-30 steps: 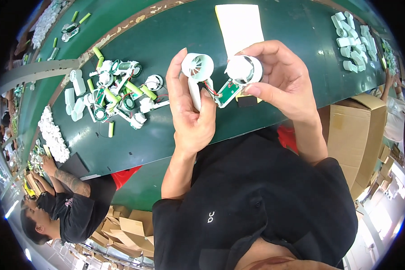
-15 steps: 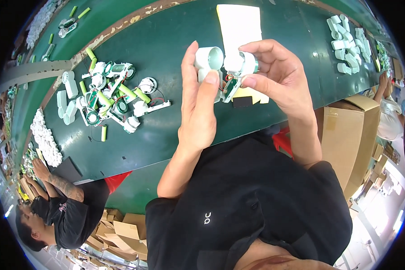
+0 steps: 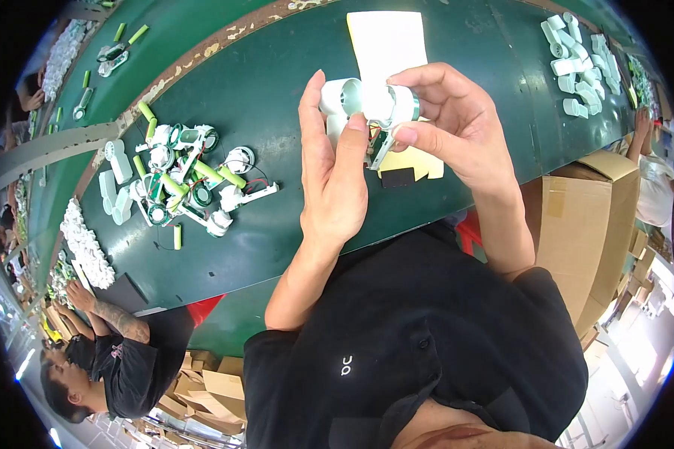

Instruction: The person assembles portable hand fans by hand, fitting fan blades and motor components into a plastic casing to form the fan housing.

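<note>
My left hand [image 3: 332, 179] is closed round a pale mint plastic housing [image 3: 338, 97] whose round, hollow end faces right. Its thumb presses on the front of the housing. From the right, the thumb and fingers of my right hand [image 3: 468, 131] pinch a round white part with a green rim [image 3: 404, 106], which looks like a small motor unit. A thin arm with wires [image 3: 382, 142] hangs below that unit, beside the housing. The two parts sit close together above the table; whether they touch is hidden by my left thumb.
On the green table [image 3: 277, 67] lie a white sheet [image 3: 386, 37], yellow paper [image 3: 423, 159] and a black block [image 3: 398, 177]. Wired units with light-green cylinders [image 3: 174, 185] are heaped left, mint housings [image 3: 569, 67] right. A cardboard box [image 3: 577, 232] stands right; a co-worker [image 3: 131, 367] sits left.
The view has shifted slightly. My right hand has brought the round unit a little closer to the housing, and less of the wired arm shows.
</note>
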Demonstrator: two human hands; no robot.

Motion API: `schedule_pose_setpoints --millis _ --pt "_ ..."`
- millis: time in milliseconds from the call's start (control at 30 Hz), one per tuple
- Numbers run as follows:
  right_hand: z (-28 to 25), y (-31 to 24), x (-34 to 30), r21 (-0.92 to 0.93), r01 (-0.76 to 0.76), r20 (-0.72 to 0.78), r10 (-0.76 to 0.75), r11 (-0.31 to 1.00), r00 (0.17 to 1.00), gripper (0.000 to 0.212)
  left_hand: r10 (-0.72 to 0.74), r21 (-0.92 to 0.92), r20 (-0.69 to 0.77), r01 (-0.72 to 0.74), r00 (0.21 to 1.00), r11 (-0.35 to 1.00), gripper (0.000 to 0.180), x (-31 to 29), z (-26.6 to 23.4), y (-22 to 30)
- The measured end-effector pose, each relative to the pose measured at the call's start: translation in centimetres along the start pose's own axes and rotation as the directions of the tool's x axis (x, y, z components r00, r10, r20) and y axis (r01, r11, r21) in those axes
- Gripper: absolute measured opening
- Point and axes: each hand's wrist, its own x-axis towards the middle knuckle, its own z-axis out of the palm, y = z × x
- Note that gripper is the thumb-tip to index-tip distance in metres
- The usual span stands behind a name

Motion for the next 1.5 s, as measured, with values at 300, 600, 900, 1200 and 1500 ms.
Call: schedule_pose_setpoints --millis 300,600,900,1200,1500 --pt "0.2 0.0 -0.6 -0.002 -0.015 0.019 0.015 1.0 1.0 0.041 0.04 0.096 0.004 -0.04 0.999 0.995 0.06 -0.2 0.3 -0.5" --pt "0.2 -0.1 -0.8 -0.003 -0.04 -0.032 0.04 0.999 0.999 0.039 -0.012 0.008 -0.013 0.012 1.0 1.0 0.054 -0.3 0.2 -0.5" --pt "0.2 -0.5 -0.8 -0.026 0.009 0.03 -0.008 1.0 1.0 0.04 -0.02 -0.092 0.013 0.022 1.0 0.996 0.054 0.0 0.4 -0.9" --pt "0.3 0.0 -1.2 -0.101 0.019 0.008 -0.018 0.995 1.0 0.041 0.094 -0.036 -0.018 -0.095 0.995 0.995 0.063 -0.6 0.6 -1.8" --pt "0.5 -0.4 -1.3 -0.127 -0.041 -0.004 0.041 0.991 0.999 0.039 0.11 -0.249 0.003 -0.106 0.994 0.963 0.055 -0.8 -0.6 -2.0"
